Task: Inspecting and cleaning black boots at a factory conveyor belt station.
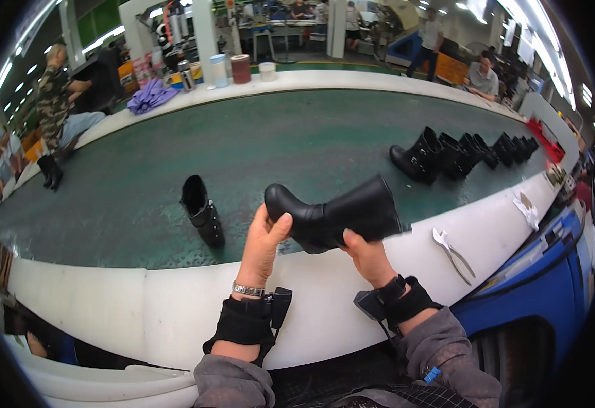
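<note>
A black ankle-high boot [331, 214] lies on its side in the air between my two hands, above the near edge of the green belt. Its toe points left and its shaft opening faces right. My left hand [263, 241] is closed around the toe end, thumb on the near side. My right hand [367, 257] grips the shaft from below, its thumb pressed on the leather. Left of the held boot, another black boot [202, 212] with buckles stands on the belt. A pair of pliers [452, 255] with grey handles lies on the white ledge, right of my right hand.
The green conveyor belt [277, 129] runs between white ledges [87, 292]. A row of black boots [416, 158] stands at the right. Cans and a purple cloth [151, 96] sit along the far ledge. Crumpled white paper [527, 209] lies near a blue bin [515, 285]. Other people work beyond the belt.
</note>
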Demonstrator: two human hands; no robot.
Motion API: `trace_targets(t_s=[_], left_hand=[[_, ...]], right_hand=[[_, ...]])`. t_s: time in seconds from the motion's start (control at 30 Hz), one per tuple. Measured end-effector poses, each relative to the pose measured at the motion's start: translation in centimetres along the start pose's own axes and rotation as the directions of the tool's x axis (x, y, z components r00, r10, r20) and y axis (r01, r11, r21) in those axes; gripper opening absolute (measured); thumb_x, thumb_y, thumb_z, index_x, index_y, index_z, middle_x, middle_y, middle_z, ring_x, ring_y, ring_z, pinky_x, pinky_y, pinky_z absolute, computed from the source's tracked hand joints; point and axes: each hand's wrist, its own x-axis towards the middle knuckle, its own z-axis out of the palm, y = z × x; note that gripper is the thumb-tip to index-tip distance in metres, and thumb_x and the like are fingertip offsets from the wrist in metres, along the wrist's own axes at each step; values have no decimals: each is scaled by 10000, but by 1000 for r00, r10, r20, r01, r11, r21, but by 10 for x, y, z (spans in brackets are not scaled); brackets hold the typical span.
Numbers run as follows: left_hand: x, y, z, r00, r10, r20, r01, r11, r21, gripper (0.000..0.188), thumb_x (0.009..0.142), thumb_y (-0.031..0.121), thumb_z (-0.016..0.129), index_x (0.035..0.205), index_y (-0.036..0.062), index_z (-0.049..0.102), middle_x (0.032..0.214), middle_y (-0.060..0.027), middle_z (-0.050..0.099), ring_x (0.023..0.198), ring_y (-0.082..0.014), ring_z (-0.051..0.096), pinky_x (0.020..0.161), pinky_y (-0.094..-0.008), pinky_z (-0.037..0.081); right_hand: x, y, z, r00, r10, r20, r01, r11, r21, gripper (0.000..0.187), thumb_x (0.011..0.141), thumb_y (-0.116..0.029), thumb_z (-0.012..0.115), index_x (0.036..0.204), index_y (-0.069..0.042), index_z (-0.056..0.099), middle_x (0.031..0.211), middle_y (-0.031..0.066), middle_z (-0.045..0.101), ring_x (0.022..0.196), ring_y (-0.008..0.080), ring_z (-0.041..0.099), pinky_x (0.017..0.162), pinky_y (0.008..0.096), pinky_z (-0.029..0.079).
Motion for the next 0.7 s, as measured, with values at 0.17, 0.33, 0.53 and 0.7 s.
trace_targets(t_s=[0.17, 0.33, 0.53, 0.7], left_hand=[[-12, 3, -4, 991, 123, -48, -121, 991, 56, 552, 849, 188, 701, 1301, 17, 434, 1196, -66, 542, 1100, -158, 531, 972, -308, 407], [-17, 12, 9, 982, 171, 84, -173, 985, 18, 589, 806, 147, 729, 1314, 52, 448, 1163, -42, 554, 1069, -140, 542, 947, -296, 428], [-18, 22, 7, 971, 157, 182, -149, 987, -58, 663, 741, 110, 757, 1337, 69, 469, 1209, -34, 563, 1114, -157, 541, 978, -306, 424], [-17, 22, 5, 944, 126, 304, -110, 992, -69, 699, 711, 124, 772, 1338, 69, 469, 1337, -122, 517, 1208, -213, 505, 1049, -360, 381]], right_hand=[[-15, 1, 11, 960, -141, 244, 214, 928, -305, 757, 713, 32, 720, 1380, -25, 369, 1249, 86, 532, 1201, 164, 468, 1056, 342, 340], [-17, 7, 3, 816, -211, 539, 480, 766, -427, 911, 752, 19, 723, 1467, -72, 167, 1467, 196, 301, 1360, 261, 331, 1059, 361, 351], [-8, 32, -15, 718, -370, 590, 659, 636, -402, 817, 746, 58, 711, 1432, -143, 317, 1483, 216, 271, 1348, 340, 352, 1078, 376, 333], [-2, 30, -8, 894, 23, 448, 183, 893, -410, 743, 808, 22, 661, 1423, -237, 335, 1487, 192, 268, 1326, 344, 371, 1078, 384, 331]])
